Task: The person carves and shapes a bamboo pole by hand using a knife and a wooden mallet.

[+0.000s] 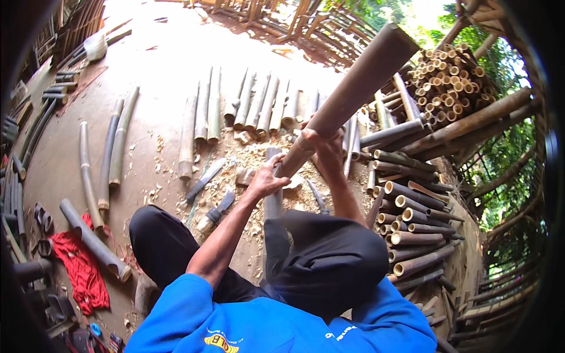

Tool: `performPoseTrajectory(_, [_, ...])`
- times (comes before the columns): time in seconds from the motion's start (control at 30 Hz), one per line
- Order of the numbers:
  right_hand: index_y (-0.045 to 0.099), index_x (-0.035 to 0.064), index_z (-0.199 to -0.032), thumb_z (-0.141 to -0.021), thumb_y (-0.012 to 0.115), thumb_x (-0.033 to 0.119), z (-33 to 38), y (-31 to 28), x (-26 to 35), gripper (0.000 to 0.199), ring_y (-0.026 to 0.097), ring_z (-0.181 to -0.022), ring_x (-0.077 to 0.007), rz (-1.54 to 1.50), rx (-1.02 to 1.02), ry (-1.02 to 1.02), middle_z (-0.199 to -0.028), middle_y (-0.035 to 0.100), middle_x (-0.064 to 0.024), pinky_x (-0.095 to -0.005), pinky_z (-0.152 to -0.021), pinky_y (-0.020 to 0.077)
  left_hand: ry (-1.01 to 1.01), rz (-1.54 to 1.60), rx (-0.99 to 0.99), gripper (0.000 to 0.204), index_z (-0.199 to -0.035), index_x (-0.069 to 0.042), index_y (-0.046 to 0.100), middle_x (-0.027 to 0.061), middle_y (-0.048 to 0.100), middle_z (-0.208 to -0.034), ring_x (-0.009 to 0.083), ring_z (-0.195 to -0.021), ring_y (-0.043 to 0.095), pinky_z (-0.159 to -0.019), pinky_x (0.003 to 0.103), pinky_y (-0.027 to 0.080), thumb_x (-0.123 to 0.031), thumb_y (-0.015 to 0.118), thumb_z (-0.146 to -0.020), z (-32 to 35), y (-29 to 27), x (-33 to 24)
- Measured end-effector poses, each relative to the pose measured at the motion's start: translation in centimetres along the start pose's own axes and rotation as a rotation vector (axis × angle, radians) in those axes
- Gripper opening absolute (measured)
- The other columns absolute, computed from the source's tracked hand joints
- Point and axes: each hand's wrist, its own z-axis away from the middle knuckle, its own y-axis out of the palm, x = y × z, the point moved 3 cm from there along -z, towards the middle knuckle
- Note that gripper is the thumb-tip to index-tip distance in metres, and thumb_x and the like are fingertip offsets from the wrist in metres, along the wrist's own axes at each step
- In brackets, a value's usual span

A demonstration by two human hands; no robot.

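A thick brown bamboo pole (pixel 362 85) slants up and away to the right, its wide end nearest the top. My left hand (pixel 269 180) is closed round its lower end, and my right hand (pixel 323 143) grips it farther up. Under the lower end, another grey bamboo length (pixel 273 203) runs between my legs; whether the two touch is hard to tell. On the floor left of my left hand lie a long-bladed knife (pixel 206 179) and a broader chopping blade (pixel 219 212). A curved blade (pixel 318 197) rests near my right forearm.
Wood shavings (pixel 235 167) litter the floor ahead. Several bamboo lengths (pixel 259 106) lie in a row beyond. Cut bamboo is stacked (pixel 418 229) at right, with a larger pile (pixel 453 88) behind. A red cloth (pixel 79 273) and more poles (pixel 97 241) lie at left.
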Motion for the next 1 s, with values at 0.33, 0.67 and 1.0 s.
performPoseTrajectory(0.33, [0.058,-0.0007,-0.124,-0.087,0.084,0.026,3.7,-1.5,1.2,0.052,0.063,-0.104,-0.0194,0.039,0.041,-0.113,-0.107,0.064,-0.0114,-0.0363,-0.087,0.0544,0.089,-0.085,-0.108,0.069,-0.125,-0.006,0.062,0.0194,0.071,-0.112,0.0391,-0.108,0.068,-0.095,0.049,0.053,-0.037,0.088,-0.069,0.5,3.4,-1.6])
performPoseTrajectory(0.67, [0.062,0.0014,-0.135,-0.103,0.065,0.034,-1.3,-3.7,-1.3,0.046,0.067,-0.111,-0.0207,0.544,0.554,0.286,-0.114,0.070,-0.0154,-0.0331,-0.099,0.0518,-0.028,0.029,-0.544,0.052,-0.115,0.002,0.064,0.0130,0.072,-0.098,0.0247,-0.088,0.069,-0.082,0.038,0.057,-0.017,0.083,-0.071,1.6,-11.2,-0.7])
performPoseTrajectory(1.0, [0.068,-0.0015,-0.097,-0.093,0.066,0.029,16.5,-21.5,-22.2,0.030,0.072,-0.092,-0.0388,1.282,0.603,0.967,-0.097,0.074,-0.0238,-0.0498,-0.087,0.0553,-0.901,-0.589,-0.842,0.059,-0.109,-0.004,0.074,0.0190,0.077,-0.104,0.0368,-0.099,0.074,-0.089,0.047,0.057,-0.031,0.085,-0.058,16.4,-22.8,19.5])
